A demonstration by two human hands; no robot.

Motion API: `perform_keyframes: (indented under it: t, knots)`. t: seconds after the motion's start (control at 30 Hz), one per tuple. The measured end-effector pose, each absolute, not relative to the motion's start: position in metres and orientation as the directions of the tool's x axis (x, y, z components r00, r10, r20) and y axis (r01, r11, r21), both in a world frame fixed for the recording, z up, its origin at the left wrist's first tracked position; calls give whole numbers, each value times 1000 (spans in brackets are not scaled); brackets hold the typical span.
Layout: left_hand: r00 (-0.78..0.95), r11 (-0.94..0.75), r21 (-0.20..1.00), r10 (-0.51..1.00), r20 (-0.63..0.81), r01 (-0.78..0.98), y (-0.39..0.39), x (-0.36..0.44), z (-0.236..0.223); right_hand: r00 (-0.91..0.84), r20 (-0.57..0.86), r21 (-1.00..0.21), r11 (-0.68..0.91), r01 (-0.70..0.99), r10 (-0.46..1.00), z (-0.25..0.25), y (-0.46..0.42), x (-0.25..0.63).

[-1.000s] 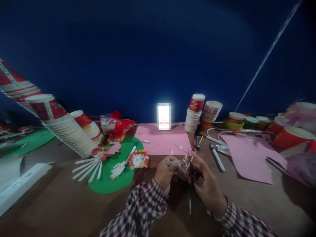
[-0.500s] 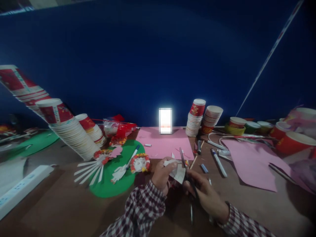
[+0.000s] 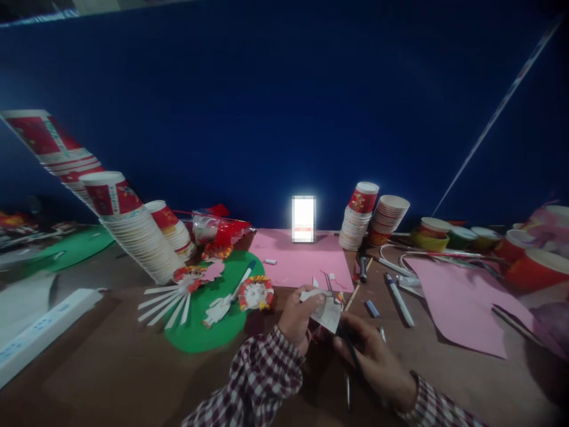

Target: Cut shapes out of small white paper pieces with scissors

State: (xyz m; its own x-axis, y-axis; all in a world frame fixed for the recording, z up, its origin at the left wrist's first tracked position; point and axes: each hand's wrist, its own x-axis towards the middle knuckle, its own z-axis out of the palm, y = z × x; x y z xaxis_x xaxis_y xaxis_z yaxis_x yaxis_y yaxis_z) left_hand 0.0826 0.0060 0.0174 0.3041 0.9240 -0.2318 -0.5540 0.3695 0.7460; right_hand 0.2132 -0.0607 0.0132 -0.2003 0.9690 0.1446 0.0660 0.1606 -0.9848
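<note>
Between thumb and fingers, my left hand pinches a small piece of white paper held above the brown table. My right hand is closed around a pair of dark-handled scissors. Their slim blades reach up along the paper's right and far edge, partly hidden by it. Just beyond the hands is a pink sheet with small scraps on it. Left of my left hand sits a round paper face with a red and orange rim, on a green paper disc.
Leaning stacks of paper cups stand at left, and more cup stacks at back centre. A white marker and another pink sheet lie to the right. A white power strip is at left. A blue partition rises behind.
The whole view has shifted slightly, so most things appear a little further right. The scissor blades look closer together and lower behind the paper. Both hands keep their holds.
</note>
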Motion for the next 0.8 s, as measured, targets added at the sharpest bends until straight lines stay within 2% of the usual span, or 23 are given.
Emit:
perform_keyframes:
  t: [0.4,0.8]
  knots:
    - [275,378,763,923,-268,-525,2,86,17,-142,152,-978,169,123,978,5,-59,213]
    - [271,428,747,903,-333,-508,0,86,21,-167,133,-983,152,104,977,4,-59,217]
